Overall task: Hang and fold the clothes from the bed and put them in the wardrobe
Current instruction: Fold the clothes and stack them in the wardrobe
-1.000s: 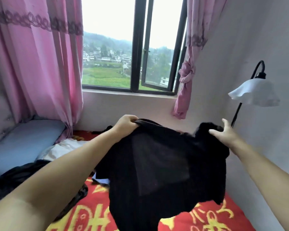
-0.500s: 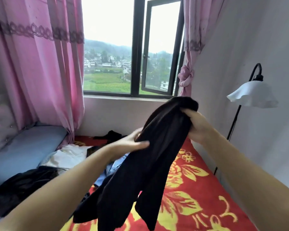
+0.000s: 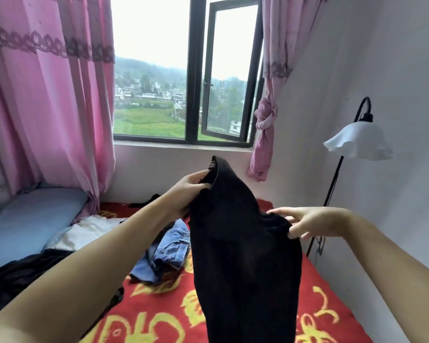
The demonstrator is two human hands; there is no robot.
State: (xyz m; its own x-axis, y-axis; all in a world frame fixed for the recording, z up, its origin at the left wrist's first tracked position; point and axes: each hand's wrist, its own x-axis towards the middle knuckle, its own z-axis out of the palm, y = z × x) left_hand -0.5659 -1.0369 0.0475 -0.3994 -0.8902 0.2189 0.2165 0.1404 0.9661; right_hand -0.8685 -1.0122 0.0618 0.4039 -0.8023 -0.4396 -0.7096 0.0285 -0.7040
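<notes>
Head view: black cloth held up over bed. Left hand gripping top edge; right hand pinching side. Soft, light, floppy. Best held by top corners.

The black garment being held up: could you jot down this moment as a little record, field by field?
held item: black garment, hanging down over the bed
left hand: left hand grips its top edge
right hand: right hand pinches its right edge
bed cover: red blanket with yellow pattern
still lying on bed: blue jeans, white garment, dark clothes
nearby: floor lamp, open window
wardrobe: not in view
</notes>
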